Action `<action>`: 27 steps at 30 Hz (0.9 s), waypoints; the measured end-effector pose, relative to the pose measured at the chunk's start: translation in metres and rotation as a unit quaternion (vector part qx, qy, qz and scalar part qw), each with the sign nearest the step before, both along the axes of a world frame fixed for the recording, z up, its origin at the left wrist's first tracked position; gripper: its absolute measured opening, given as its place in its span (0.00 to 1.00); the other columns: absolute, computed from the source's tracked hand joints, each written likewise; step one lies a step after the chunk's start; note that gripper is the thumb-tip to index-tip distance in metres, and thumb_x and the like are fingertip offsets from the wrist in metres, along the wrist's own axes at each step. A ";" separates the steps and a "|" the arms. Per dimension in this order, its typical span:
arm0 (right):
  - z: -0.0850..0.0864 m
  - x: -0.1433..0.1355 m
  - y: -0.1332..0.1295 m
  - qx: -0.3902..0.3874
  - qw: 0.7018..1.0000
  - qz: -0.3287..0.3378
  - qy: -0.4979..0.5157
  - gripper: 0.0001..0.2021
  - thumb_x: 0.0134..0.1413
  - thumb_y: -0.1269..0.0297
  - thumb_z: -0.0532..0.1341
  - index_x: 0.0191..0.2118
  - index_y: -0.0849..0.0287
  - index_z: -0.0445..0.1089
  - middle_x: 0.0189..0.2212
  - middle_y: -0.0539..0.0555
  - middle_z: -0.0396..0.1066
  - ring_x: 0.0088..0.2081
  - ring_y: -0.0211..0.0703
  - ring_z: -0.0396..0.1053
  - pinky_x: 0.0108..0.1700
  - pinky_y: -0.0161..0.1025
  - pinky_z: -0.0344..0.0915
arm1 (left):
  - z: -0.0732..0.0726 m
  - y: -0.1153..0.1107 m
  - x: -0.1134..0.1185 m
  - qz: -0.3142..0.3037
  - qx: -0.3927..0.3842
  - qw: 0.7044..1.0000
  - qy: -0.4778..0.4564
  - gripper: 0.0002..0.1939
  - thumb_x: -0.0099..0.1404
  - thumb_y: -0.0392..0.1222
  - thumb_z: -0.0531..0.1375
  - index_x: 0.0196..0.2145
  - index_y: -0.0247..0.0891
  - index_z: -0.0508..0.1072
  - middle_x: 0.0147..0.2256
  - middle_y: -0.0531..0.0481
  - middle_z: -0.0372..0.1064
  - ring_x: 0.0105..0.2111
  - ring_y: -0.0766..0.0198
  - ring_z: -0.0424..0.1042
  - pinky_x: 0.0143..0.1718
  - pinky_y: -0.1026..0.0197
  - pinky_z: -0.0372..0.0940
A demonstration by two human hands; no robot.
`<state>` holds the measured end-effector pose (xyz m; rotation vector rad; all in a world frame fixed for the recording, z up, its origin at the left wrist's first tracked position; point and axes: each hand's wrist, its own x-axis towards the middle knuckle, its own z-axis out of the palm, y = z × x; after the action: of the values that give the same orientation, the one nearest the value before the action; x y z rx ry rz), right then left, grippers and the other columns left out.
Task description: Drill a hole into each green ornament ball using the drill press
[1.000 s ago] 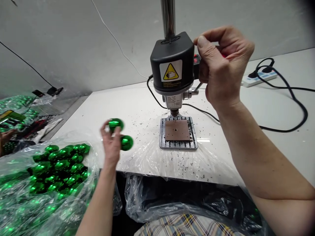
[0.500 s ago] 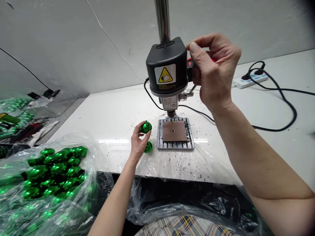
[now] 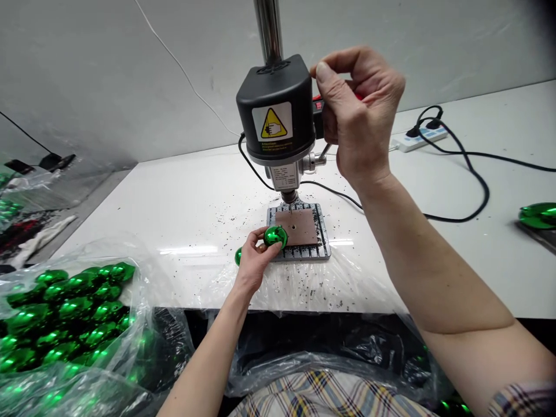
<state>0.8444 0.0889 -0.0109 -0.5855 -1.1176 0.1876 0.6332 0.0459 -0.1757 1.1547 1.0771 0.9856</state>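
A shiny green ball ornament (image 3: 275, 236) is pinched between the thumb and fingers of my left hand (image 3: 252, 260), over the front left corner of the drill press base (image 3: 324, 246). Behind that wrist a second green ball (image 3: 238, 256) shows in part on the table. My right hand (image 3: 362, 110) is closed around the lever of the bench drill press (image 3: 275, 107); a bit of red shows at the grip, and the palm hides most of it. On the base lies a brown board (image 3: 299, 226) with a small hole, below the chuck (image 3: 289, 197).
A clear plastic bag (image 3: 143, 289) full of green balls stands at the left. Dark shavings are scattered around the base. A power strip (image 3: 421, 139) with black cables lies at the back right. Another green ball (image 3: 538, 215) shows at the right edge.
My left hand has carried the green ball to the right, from beside the base to above its corner. My right hand keeps its grip on the lever. The view has swung slightly right.
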 end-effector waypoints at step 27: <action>-0.004 0.003 0.004 -0.052 0.997 -0.029 -0.041 0.22 0.60 0.36 0.59 0.36 0.53 0.67 0.29 0.50 0.68 0.27 0.38 0.65 0.24 0.35 0.61 | -0.030 0.058 0.028 -0.027 0.119 0.988 0.097 0.26 0.62 0.53 0.66 0.53 0.37 0.70 0.45 0.43 0.73 0.44 0.59 0.72 0.46 0.55 0.67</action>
<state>0.8471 0.0929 -0.0144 -0.7226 -1.1735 0.1733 0.6616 0.1037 -0.2059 1.4919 1.0949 0.9948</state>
